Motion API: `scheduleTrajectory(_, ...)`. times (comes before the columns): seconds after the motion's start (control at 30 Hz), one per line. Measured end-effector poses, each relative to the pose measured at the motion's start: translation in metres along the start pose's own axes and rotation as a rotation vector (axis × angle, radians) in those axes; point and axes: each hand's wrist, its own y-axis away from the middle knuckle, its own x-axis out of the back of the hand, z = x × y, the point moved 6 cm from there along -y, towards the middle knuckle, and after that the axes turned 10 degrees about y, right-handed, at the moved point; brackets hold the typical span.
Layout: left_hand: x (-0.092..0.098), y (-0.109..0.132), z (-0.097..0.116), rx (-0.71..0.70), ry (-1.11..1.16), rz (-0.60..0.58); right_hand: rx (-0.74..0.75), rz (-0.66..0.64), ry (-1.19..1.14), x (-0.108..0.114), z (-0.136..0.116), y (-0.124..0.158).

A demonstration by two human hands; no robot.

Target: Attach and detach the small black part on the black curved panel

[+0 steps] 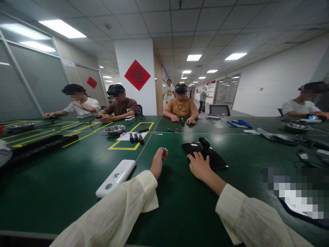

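Over on the left, two seated people are at the broad green table, its smooth top striped with yellow tape. This side of them sits a round, shiny metal bowl, and just beside it come three stubby black pieces by a thin white sheet. Nearer, one white slab, round-cornered and smooth, carries the number 26. Now the left hand, out of a crinkled cream sleeve, half-open with fingers loosely curled. Across from it, one person in a mustard shirt rests both forearms on the table. And here's the right hand, fingers spread on one glossy black panel, flat and four-sided, lying on the tabletop with one blocky black part at its far edge. Farther right, one crumpled blue bundle, another round metal bowl, and one more seated person in white.
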Motion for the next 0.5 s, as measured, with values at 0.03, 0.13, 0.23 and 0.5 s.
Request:
scheduleTrajectory(0.03,-0.001,0.000,0.000,0.009,0.004,-0.007,-0.002,-0.011,0.016,-0.001,0.002,-0.001)
scheduleTrajectory(0.13,-0.005,0.003,0.002,0.049,0.011,-0.030,-0.027,-0.042,0.057,-0.001,0.008,-0.002)
scheduleTrajectory(0.23,-0.009,0.006,0.004,0.073,0.015,-0.042,-0.093,-0.076,0.074,0.000,0.016,-0.004)
scheduleTrajectory(0.5,-0.010,0.009,0.004,0.099,-0.001,-0.016,-0.282,-0.134,0.095,-0.016,0.054,-0.016)
